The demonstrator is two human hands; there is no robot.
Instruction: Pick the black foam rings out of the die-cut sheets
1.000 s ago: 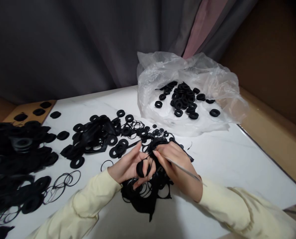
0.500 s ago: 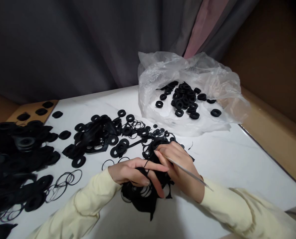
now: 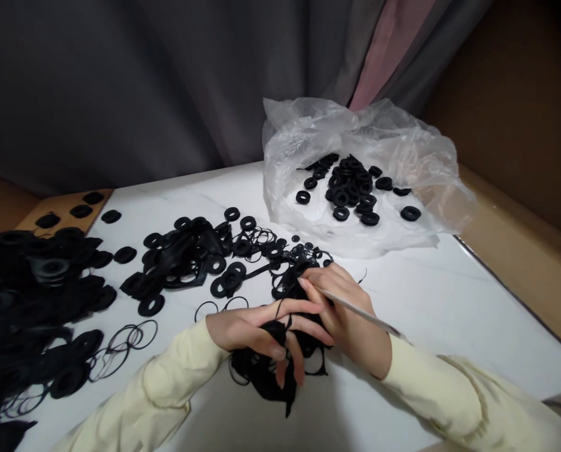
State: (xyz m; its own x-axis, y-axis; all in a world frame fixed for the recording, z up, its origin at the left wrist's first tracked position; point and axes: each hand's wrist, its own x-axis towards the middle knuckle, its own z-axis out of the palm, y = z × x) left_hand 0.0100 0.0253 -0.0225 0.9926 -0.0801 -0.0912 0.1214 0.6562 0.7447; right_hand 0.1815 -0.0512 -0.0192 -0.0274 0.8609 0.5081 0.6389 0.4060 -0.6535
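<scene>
My left hand [image 3: 271, 333] is closed round a black rubber ring [image 3: 274, 329], pinched between the thumb and fingers. A thin black loop stands up by its index finger. In my right hand [image 3: 346, 314] is a slim, flat silvery tool [image 3: 362, 312], held like a pen; its rear end points back over the wrist. Its working tip is hidden by the fingers, so I cannot tell its exact kind. Beneath both hands lies a heap of black rubber scraps [image 3: 271, 380], with punched-out holes and thin rings. The fingertips of both hands are close together.
A clear plastic bag [image 3: 289, 220] with several black rubber rings [image 3: 350, 182] lies at the back right. Black rubber pieces [image 3: 26, 301] are piled at the left, and more [image 3: 181, 257] lie mid-table. Thin loops [image 3: 127, 339] are scattered on the white table [image 3: 450, 301].
My right hand has moved slightly to the right, and the silvery tool has turned a little flatter. My left fingers have curled further round the rubber ring.
</scene>
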